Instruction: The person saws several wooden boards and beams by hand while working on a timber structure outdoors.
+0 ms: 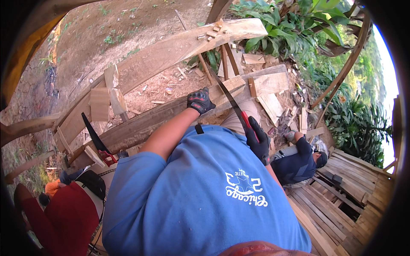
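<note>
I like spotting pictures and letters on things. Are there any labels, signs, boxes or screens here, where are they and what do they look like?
Printed design on the blue cotton T-shirt: white curly lettering around a white star, low on the shirt's right side, seen upside down.
Markings on the black work glove on the left hand: small red patches across the knuckles.
No signs, boxes or screens show among the wooden planks.

The left hand (200, 100), in a black and red glove, pressed down on a weathered plank (171, 113). Just beside it, the gloved right hand (259, 141) gripped the red handle of a handsaw (230, 101), whose blade crossed the plank. A second saw (97, 141) leaned against the plank's lower end.
</note>
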Demonstrator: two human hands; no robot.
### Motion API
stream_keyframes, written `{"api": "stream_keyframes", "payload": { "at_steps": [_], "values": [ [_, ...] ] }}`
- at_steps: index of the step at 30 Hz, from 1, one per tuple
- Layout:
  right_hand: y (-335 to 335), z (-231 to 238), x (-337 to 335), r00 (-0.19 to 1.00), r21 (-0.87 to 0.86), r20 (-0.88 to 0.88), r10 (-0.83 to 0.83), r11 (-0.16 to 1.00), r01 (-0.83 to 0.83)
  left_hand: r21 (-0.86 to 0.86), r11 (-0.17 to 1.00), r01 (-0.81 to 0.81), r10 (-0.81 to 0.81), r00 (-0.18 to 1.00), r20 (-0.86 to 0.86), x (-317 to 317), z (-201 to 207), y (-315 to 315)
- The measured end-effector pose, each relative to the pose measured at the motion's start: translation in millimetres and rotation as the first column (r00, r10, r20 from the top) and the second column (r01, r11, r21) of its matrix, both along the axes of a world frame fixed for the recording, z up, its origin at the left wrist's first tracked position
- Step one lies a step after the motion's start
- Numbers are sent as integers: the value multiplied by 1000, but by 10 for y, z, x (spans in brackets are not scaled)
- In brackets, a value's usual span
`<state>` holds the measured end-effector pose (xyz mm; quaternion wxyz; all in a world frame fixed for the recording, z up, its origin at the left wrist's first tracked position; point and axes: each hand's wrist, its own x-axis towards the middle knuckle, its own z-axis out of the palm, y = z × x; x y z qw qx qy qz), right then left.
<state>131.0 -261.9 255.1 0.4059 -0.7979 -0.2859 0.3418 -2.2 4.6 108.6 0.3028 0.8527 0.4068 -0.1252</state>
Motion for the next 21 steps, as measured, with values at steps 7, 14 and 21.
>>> {"api": "stream_keyframes", "payload": {
  "at_steps": [7,14,21],
  "values": [
    [653,-424,46,932,137,350,98,979,-154,29,1000,4,-4,1000,27,4,65,-70],
    [181,-54,83,1000,-16,-2,17,1000,-17,8,1000,1,0,1000,-11,4,47,-15],
    [6,89,94,998,-40,34,56,998,-54,-52,997,-58,57,998,-23,15,29,27]
  ]
}}
